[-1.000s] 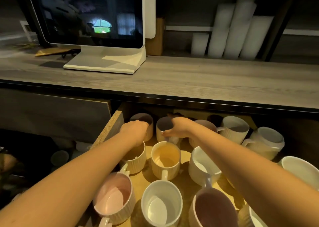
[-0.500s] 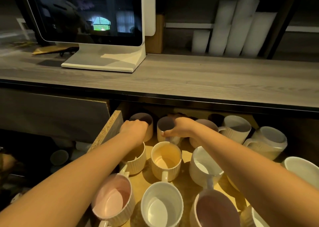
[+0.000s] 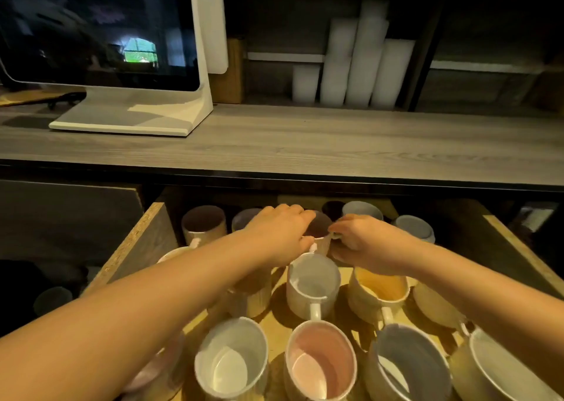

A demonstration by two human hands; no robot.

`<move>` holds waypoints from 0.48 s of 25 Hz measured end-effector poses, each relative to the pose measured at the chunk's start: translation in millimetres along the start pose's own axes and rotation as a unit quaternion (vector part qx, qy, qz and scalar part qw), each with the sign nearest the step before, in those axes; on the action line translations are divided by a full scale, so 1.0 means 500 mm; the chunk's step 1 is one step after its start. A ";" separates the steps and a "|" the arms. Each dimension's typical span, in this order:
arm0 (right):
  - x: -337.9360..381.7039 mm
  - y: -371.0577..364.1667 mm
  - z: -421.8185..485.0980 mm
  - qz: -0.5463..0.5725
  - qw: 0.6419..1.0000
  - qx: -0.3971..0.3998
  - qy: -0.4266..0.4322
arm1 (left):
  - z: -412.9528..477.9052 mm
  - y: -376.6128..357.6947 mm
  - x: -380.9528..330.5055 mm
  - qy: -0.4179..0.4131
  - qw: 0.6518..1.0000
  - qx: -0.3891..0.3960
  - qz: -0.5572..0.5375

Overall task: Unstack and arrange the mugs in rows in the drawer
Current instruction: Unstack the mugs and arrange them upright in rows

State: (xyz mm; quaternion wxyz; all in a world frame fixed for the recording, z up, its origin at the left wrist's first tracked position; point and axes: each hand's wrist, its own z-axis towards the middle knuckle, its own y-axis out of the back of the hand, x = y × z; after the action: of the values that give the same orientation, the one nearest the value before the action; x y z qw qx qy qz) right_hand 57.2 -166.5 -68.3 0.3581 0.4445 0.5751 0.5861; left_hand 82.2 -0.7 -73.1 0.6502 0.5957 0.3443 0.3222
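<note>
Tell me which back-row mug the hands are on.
The dark-lined mug, third from the left at the back: the left hand grips its rim and the right hand pinches its handle. It alone sits between both hands.

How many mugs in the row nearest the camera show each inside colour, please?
White: 2 (left white mug, far-right white mug)
Pink: 2 (middle pink mug, pink mug half under the left forearm)
Grey-blue: 1 (grey-blue mug)
Total: 5

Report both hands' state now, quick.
Left hand: grips the ribbed cream ceramic mug with a dark inside, fingers curled over its rim.
Right hand: pinches the same mug's right side, seemingly at the handle.
</note>
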 end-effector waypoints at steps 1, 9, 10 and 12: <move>-0.027 0.002 -0.019 -0.013 1.000 0.007 -0.021 | 0.014 -0.003 -0.018 -0.015 1.000 0.005 0.000; -0.185 0.012 -0.069 -0.003 0.986 0.040 -0.160 | 0.128 -0.047 -0.111 -0.023 0.998 0.048 0.019; -0.197 0.010 -0.065 -0.005 0.985 0.041 -0.170 | 0.141 -0.052 -0.116 -0.005 0.999 0.053 0.004; -0.214 0.007 -0.055 -0.015 0.982 0.044 -0.181 | 0.168 -0.066 -0.121 0.042 0.996 0.066 -0.042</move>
State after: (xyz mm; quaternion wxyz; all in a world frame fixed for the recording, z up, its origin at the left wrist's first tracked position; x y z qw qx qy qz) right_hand 69.2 -275.9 -75.0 0.4454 0.5495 0.5326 0.4647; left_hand 118.7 -100.2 -97.4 0.6074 0.6081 0.4164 0.2965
